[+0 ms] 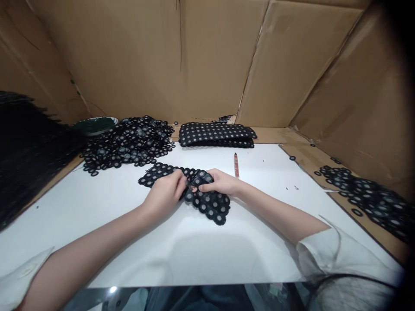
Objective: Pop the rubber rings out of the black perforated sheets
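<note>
A black sheet of joined rings [210, 207] with pale round centres lies bunched on the white table, between my two hands. My left hand [168, 188] is closed with its fingertips pinched at the middle of the sheet; whether a small piece is in that pinch cannot be made out. My right hand [222, 182] grips the sheet from the right, thumb on top and fingers behind it. One part of the sheet stretches out beyond my left hand, and another hangs toward me below my right hand.
A heap of loose black rings [129, 142] lies at the back left, beside a bowl [97, 125]. A folded ring sheet [217, 134] rests at the back. A red-and-clear pen-like stick [236, 165] is near my right hand. More rings [372, 194] lie right; black strands [29, 151] left. Cardboard walls [220, 56] surround the table.
</note>
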A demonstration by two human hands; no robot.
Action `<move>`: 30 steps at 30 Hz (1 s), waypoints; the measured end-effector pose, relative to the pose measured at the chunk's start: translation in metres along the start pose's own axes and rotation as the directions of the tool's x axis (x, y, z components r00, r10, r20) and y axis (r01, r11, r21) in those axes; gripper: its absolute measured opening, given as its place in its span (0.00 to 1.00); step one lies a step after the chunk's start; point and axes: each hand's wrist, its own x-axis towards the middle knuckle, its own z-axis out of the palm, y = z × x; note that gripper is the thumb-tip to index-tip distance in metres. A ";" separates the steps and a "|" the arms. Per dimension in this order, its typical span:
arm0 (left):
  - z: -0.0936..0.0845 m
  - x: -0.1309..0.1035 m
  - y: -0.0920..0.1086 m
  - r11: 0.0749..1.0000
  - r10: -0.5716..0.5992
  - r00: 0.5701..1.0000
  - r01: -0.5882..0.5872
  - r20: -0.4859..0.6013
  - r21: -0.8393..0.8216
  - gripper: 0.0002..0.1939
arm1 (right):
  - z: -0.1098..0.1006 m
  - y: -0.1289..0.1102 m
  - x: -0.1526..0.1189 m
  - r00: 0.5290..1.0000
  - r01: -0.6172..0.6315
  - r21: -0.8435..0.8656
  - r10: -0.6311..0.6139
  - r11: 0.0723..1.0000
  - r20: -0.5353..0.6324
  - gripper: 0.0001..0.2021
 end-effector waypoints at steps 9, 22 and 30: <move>-0.002 0.003 -0.006 0.997 -0.037 0.995 0.044 -0.096 0.070 0.12 | 0.003 0.004 -0.002 0.991 -0.101 0.114 0.110 0.988 -0.077 0.11; 0.006 -0.001 0.000 0.998 -0.034 0.995 0.029 0.092 0.054 0.13 | -0.002 -0.002 -0.004 0.997 -0.080 -0.088 0.082 0.993 0.012 0.18; 0.026 -0.010 0.003 0.943 0.169 0.983 -0.182 0.069 0.279 0.10 | -0.025 -0.015 0.006 0.968 -0.163 -0.137 0.185 0.977 0.171 0.12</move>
